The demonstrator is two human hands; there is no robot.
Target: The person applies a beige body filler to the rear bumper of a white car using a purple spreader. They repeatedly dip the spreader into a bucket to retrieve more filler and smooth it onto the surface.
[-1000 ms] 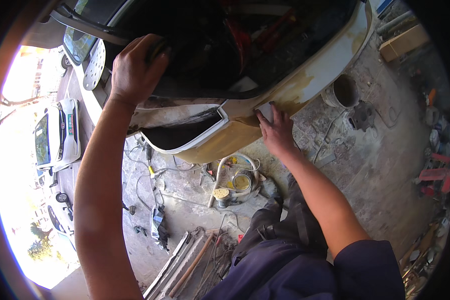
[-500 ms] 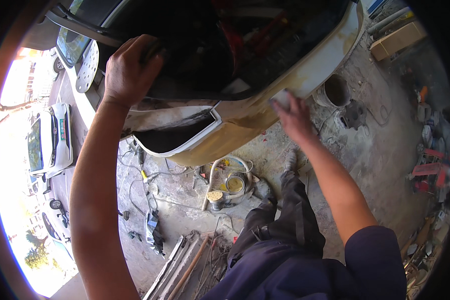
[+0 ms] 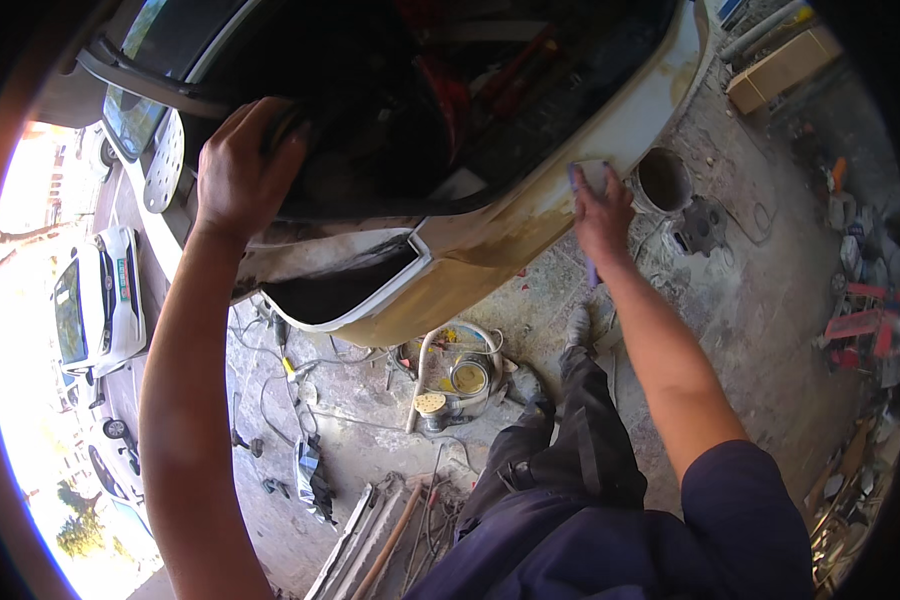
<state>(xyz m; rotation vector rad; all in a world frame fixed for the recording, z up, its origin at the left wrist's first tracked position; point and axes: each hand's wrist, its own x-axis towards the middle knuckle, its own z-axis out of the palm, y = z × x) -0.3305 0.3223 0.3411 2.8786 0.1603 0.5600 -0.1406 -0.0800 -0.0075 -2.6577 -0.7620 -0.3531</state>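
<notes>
Head view looks down over a pale car body panel (image 3: 530, 235) that runs as a long band from lower left to upper right across the upper half of the picture, its sanded, yellowish-brown patches showing along the lower edge. The left hand (image 3: 240, 175) is curled over the dark upper edge of the panel's opening, fingers wrapped around the rim and closed on it, the forearm reaching up from the lower left. The right hand (image 3: 600, 215) lies flat against the panel's outer face further to the right, fingers together and pressed on a small pale sanding block (image 3: 592, 175) that sits under the fingertips; the block's long axis lies roughly along the panel's length, pointing toward the upper right. A thin purple strip shows along the edge of that hand. Below the panel's left end a light-coloured bumper piece (image 3: 355, 290) with a dark hollow tilts downward. On the dusty concrete floor (image 3: 750, 330) beneath, between the two arms, stand open tins (image 3: 460, 385) with a white hose looped around them, and cables trail nearby. A round grey bucket (image 3: 663, 180) stands just beside the right hand on the floor side. The person's dark trouser leg (image 3: 580, 430) and shoe extend toward the panel. White parked cars (image 3: 95, 305) show in bright sunlight at far left
</notes>
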